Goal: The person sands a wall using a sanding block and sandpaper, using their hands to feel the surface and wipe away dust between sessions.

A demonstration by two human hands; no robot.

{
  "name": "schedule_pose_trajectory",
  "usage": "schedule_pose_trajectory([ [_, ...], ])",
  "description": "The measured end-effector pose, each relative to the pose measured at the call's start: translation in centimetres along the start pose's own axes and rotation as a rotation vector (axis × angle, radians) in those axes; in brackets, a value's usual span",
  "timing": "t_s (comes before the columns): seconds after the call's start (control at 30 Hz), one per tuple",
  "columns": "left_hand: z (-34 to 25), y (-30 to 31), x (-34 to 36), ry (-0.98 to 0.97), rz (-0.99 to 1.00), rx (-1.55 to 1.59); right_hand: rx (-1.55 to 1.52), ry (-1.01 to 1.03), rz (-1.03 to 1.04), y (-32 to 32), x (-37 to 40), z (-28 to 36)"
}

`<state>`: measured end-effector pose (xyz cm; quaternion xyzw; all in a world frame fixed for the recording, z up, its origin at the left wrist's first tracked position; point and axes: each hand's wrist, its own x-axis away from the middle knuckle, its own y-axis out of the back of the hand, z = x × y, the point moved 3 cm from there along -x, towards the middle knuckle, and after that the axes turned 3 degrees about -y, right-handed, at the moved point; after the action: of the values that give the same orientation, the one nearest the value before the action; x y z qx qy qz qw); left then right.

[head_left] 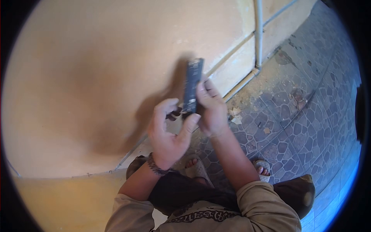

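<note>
In front of the wall I see a dark, oblong block (192,86) with pale specks, held nearly upright and slightly blurred. My right hand (211,106) grips its right side, with the thumb along the edge and the fingers curled behind. Close to the block's lower end is my left hand (168,131), wearing a dark braided bracelet (156,165). The left thumb and index finger are spread apart, and the thumb tip is near or touching the bottom of the block. The other left fingers are partly in shadow.
A peach-painted wall (96,69) fills the left, with my shadow on it. A pale pipe (259,34) runs down it and bends along its base. Crumbled debris (236,116) lies on the stone-patterned floor (305,127). My sandalled feet (198,168) are below.
</note>
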<state>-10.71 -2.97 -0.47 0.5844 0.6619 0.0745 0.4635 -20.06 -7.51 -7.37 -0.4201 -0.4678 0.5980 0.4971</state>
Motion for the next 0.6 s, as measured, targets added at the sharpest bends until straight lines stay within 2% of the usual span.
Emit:
schedule_pose_trajectory([
  [0.03,0.5,-0.1,0.1,0.059,0.061,-0.001,0.079,-0.004,-0.071,-0.7,0.4,-0.4],
  [0.1,1.8,0.4,0.6,0.182,0.189,-0.014,0.163,0.134,-0.084,-0.9,0.6,-2.2],
  [0.17,2.4,1.3,1.0,0.22,0.181,0.013,0.252,0.187,-0.07,-1.1,0.7,-3.7],
  [0.23,3.1,2.2,1.2,0.279,0.202,0.033,0.485,0.117,-0.157,-0.7,1.0,-4.6],
  [0.3,3.6,2.9,1.6,0.365,0.263,0.045,0.509,0.152,-0.169,-1.1,1.2,-3.9],
  [0.33,3.4,2.9,1.5,0.327,0.212,0.067,0.522,0.167,-0.174,-1.2,1.2,-3.6],
  [0.43,3.7,3.6,1.8,0.326,0.227,0.109,0.41,0.179,-0.157,-0.7,0.9,-4.8],
  [0.53,3.8,4.4,1.7,0.47,0.302,0.238,0.338,0.102,-0.156,-0.6,1.2,-4.7],
  [0.6,3.6,4.2,1.5,0.493,0.333,0.278,0.368,0.091,-0.139,-0.2,1.3,-4.6],
])
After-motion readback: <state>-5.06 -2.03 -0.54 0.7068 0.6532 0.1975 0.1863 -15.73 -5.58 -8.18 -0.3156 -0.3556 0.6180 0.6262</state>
